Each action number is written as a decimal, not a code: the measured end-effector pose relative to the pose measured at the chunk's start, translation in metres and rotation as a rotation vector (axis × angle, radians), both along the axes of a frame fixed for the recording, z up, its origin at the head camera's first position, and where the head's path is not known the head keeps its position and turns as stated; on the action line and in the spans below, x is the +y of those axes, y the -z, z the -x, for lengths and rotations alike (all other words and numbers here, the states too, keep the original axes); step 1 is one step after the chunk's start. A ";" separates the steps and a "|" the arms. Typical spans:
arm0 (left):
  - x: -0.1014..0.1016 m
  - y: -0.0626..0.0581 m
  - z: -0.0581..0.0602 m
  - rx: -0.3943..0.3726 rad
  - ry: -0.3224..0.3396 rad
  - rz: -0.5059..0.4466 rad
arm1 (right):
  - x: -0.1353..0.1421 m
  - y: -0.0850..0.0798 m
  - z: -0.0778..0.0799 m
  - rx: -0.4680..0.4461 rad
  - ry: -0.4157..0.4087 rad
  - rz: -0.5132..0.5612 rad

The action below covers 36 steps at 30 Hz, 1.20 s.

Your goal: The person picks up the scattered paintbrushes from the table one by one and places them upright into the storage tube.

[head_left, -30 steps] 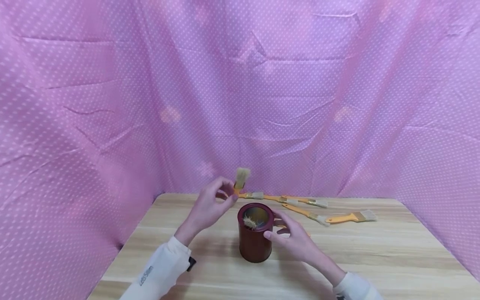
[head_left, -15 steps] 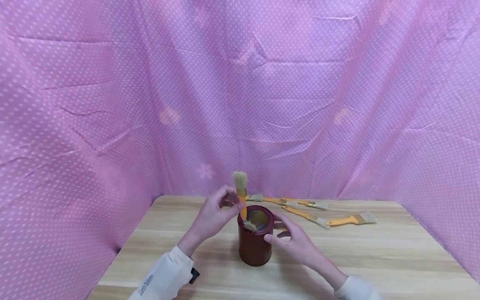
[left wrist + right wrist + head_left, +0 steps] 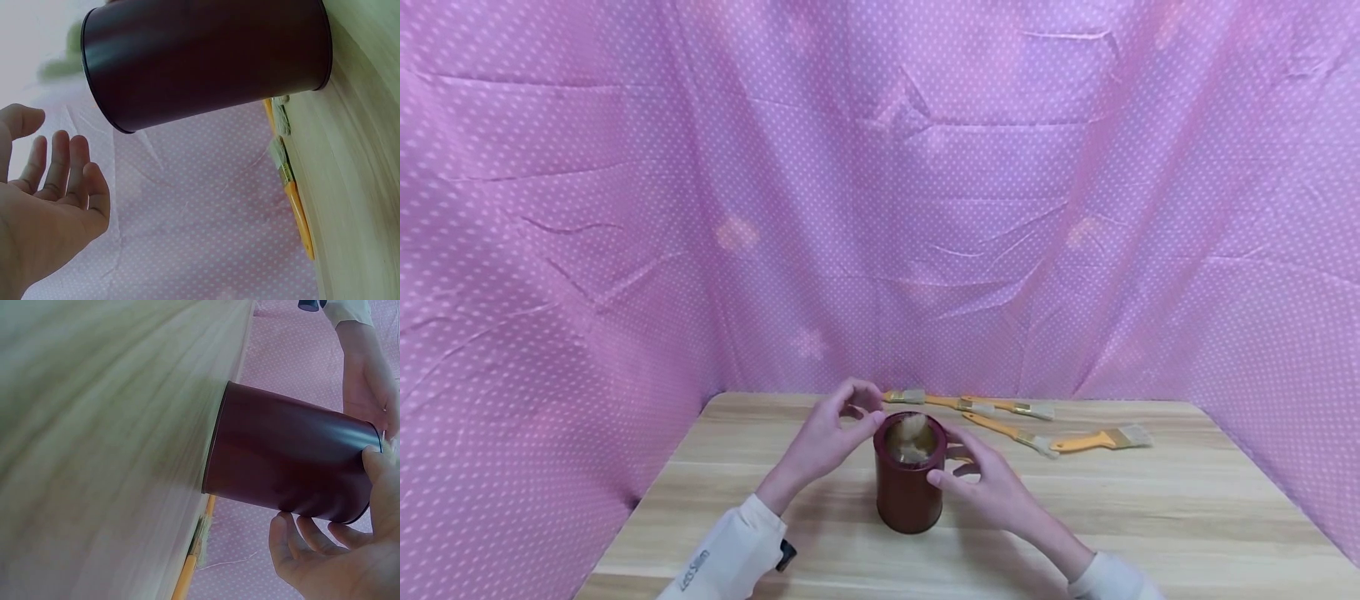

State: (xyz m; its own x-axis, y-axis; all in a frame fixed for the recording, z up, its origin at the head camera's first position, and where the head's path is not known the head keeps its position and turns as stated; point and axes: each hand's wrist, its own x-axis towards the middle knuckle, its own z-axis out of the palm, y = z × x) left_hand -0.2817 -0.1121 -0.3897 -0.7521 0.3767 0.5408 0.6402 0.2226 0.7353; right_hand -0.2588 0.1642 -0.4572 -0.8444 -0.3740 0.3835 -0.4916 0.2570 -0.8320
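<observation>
A dark red can (image 3: pixel 910 500) stands upright on the wooden table, its round mouth facing up. Pale bristles of paintbrushes (image 3: pixel 914 428) show inside its opening; their handles are hidden. My right hand (image 3: pixel 988 483) holds the can at its right side, thumb near the rim and fingers on the far side, as the right wrist view also shows. By the left of the rim is my left hand (image 3: pixel 827 437), holding nothing. In the left wrist view that hand (image 3: pixel 56 200) has loosely bent fingers, apart from the can (image 3: pixel 206 56).
Behind the can lies a paintbrush (image 3: pixel 906 397) near the table's back edge. Several more with orange handles spread to the right, among them a slanted paintbrush (image 3: pixel 1011 432) and a wide paintbrush (image 3: pixel 1101 439). Pink dotted cloth (image 3: pixel 880 208) hangs around the table (image 3: pixel 1150 517).
My left hand brought a paintbrush over the can, bristles up, and let it go; its bristles have sunk from above the rim into the opening. My right hand stayed on the can.
</observation>
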 end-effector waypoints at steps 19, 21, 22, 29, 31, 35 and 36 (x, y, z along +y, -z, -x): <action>-0.007 0.007 0.034 -0.045 -0.071 0.063 | 0.000 0.000 -0.001 0.011 0.007 0.013; -0.008 0.009 0.040 -0.040 -0.085 0.071 | 0.000 0.001 -0.001 0.014 0.004 0.009; -0.008 0.011 0.044 -0.043 -0.091 0.072 | 0.000 0.002 -0.001 0.013 0.003 0.007; -0.011 0.028 0.068 -0.107 -0.117 0.078 | 0.000 0.004 -0.002 0.031 0.004 -0.008; -0.011 0.032 0.076 -0.124 -0.121 0.088 | 0.000 0.004 0.000 0.043 0.007 -0.009; -0.011 0.039 0.094 -0.130 -0.126 0.134 | 0.001 0.001 0.002 0.040 0.007 -0.008; -0.012 0.041 0.099 -0.128 -0.127 0.153 | 0.001 0.001 0.002 0.032 0.002 -0.006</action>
State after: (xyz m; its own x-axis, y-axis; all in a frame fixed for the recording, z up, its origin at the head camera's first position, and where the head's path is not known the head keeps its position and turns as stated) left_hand -0.3806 -0.1239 -0.4308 -0.8576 0.3445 0.3819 0.5035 0.4108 0.7601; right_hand -0.2604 0.1648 -0.4583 -0.8325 -0.3746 0.4081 -0.5174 0.2626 -0.8145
